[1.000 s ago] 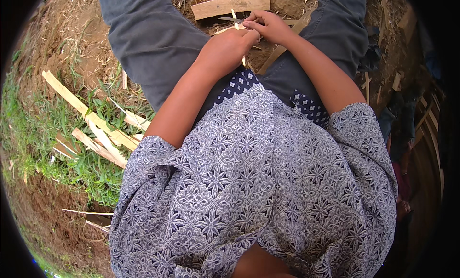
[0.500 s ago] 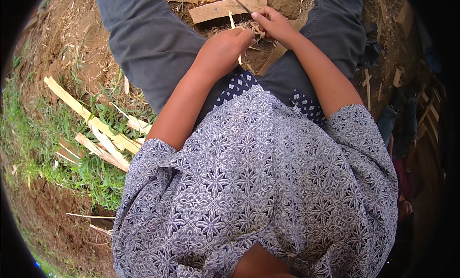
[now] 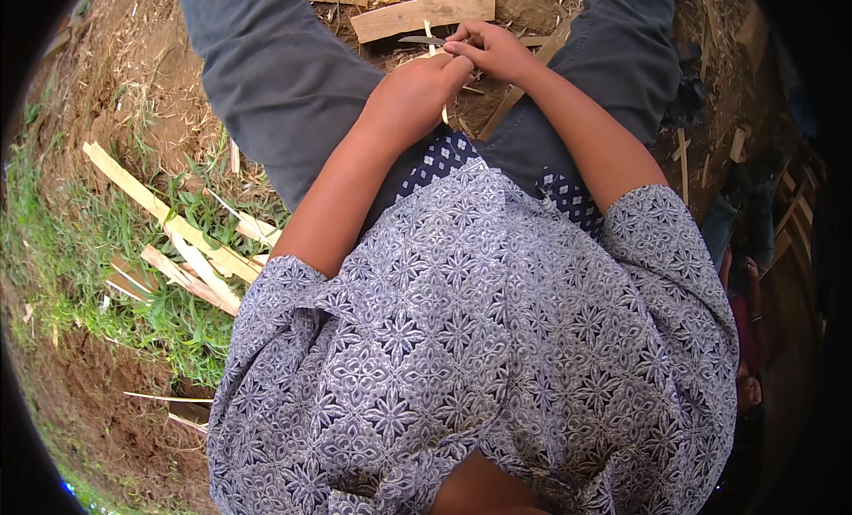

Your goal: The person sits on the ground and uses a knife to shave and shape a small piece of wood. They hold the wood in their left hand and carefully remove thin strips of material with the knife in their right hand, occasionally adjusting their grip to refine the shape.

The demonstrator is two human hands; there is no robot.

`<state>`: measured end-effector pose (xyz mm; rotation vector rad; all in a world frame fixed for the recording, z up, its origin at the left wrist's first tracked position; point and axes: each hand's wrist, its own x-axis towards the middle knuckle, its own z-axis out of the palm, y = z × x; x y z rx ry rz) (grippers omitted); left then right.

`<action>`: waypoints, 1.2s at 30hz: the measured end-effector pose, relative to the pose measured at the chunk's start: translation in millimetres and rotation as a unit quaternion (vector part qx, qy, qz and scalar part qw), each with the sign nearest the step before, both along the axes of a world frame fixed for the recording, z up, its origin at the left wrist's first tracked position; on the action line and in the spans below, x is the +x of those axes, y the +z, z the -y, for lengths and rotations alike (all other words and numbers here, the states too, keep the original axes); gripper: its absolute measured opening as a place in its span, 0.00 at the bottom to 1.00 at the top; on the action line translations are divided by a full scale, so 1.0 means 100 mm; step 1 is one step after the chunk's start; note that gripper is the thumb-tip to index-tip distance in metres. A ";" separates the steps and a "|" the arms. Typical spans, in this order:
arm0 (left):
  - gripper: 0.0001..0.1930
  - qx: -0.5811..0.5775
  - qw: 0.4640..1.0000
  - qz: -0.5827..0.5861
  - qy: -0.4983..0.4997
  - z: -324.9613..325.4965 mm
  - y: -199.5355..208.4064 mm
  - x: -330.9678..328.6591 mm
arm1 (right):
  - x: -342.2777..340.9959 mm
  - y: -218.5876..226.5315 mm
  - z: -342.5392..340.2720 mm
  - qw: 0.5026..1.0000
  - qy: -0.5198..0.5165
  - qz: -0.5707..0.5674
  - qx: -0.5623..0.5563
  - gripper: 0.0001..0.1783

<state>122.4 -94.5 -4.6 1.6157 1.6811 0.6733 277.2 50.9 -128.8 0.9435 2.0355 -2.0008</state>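
Between my knees, my left hand [image 3: 417, 96] is closed around a thin pale strip of wood [image 3: 428, 29]. The strip's upper end sticks out past the fingers, and its lower end shows below them. My right hand [image 3: 499, 52] grips a knife, its handle hidden by the fingers. The dark narrow blade [image 3: 421, 39] points left and lies across the strip just above my left hand. Both hands are close together, the right fingers next to the left thumb.
A flat board [image 3: 422, 15] lies on the ground beyond my hands, with shavings about it. Pale split wood strips [image 3: 191, 240] lie on grass at the left. Another plank [image 3: 506, 111] lies by my right leg. Part of another person [image 3: 750, 320] shows at the far right.
My right hand has moved left and slightly down, toward my left hand. The knife blade has swung from a steep slant to nearly level across the strip. My left hand stays put.
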 end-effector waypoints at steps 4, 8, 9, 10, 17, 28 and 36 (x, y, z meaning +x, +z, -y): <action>0.08 -0.002 1.000 -0.001 -0.006 0.01 -0.04 -0.01 | -0.01 -0.06 -0.07 0.993 0.015 0.068 0.094 0.17; 0.09 -0.014 1.000 -0.002 -0.012 -0.02 -0.03 -0.01 | 0.07 -0.30 -0.11 0.985 -0.085 0.050 0.138 0.20; 0.09 -0.012 1.000 0.000 -0.019 -0.04 -0.03 -0.01 | 0.13 -0.42 -0.14 0.976 -0.128 0.046 0.169 0.21; 0.09 -0.009 1.000 0.000 -0.013 -0.02 -0.03 -0.02 | 0.09 -0.36 -0.15 0.979 -0.133 0.064 0.140 0.20; 0.07 -0.015 1.000 -0.005 -0.008 0.00 -0.03 0.02 | 0.00 0.05 0.02 1.000 -0.024 0.004 0.017 0.14; 0.07 -0.048 0.996 -0.044 -0.054 -0.02 -0.02 0.03 | -0.08 0.24 -0.01 0.994 0.018 0.057 0.086 0.15; 0.08 -0.057 0.996 -0.031 -0.058 -0.07 0.05 0.03 | -0.12 0.21 -0.03 0.990 0.028 0.076 0.111 0.18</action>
